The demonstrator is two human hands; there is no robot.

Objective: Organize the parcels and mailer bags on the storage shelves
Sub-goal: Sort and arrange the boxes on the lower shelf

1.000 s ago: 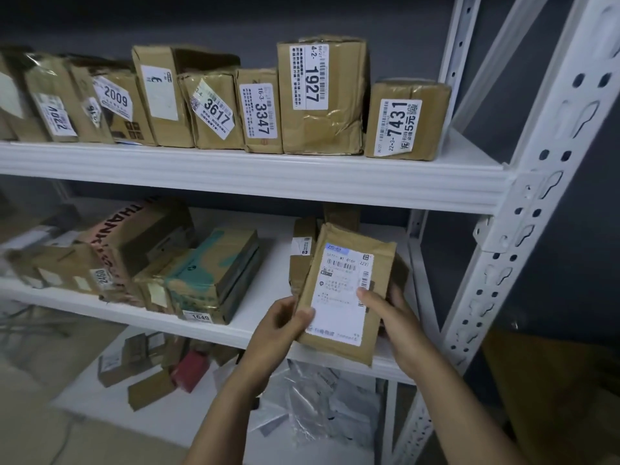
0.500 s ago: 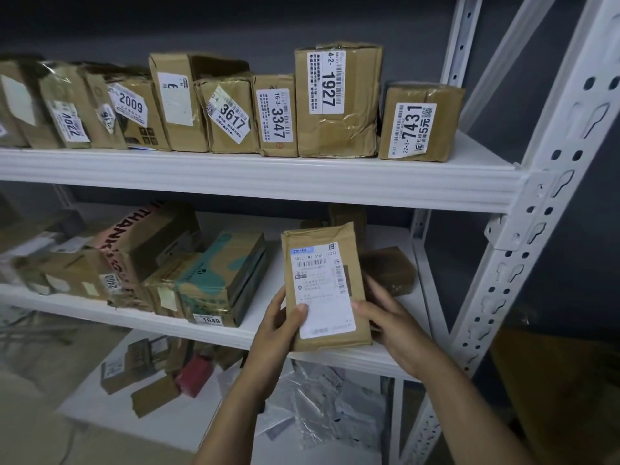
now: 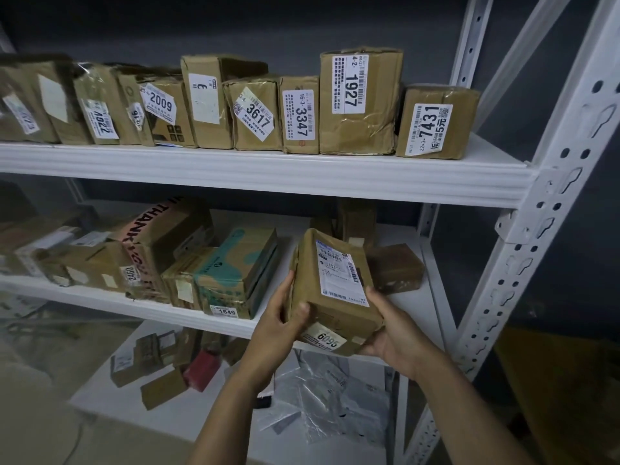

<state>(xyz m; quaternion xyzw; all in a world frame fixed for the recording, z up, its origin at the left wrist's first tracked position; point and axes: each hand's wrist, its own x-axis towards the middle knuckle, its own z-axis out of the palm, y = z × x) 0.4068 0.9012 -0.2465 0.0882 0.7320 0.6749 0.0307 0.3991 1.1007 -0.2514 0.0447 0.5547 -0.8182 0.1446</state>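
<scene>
From the head camera, the person is holding a brown paper-wrapped rectangular parcel (image 3: 335, 286) in front of the white metal middle shelf (image 3: 416, 310), just above its front lip. The left hand (image 3: 278, 327) is gripping the parcel's left edge, thumb lying across the near face and fingers wrapping behind. The right hand (image 3: 392, 333) is cupping the lower right corner, fingers curling round the side. The parcel is tilting back, so its white shipping label is facing up and its small numbered sticker (image 3: 323, 338) is facing the person. This is probably to let the number be read before the parcel is slotted in.

Open room is lying to the right on this shelf. Bare white surface is showing between the teal-printed cardboard box (image 3: 235, 273) and the small plain brown box (image 3: 394, 268), and more in front of that box. The perforated white upright post (image 3: 553, 196) is bounding the right side. The white upper shelf (image 3: 268, 169) is carrying a row of labelled brown parcels, with a narrow gap past the end parcel (image 3: 436, 122). Clear mailer bags (image 3: 328, 397) are lying loose on the lower shelf (image 3: 208, 414).
</scene>
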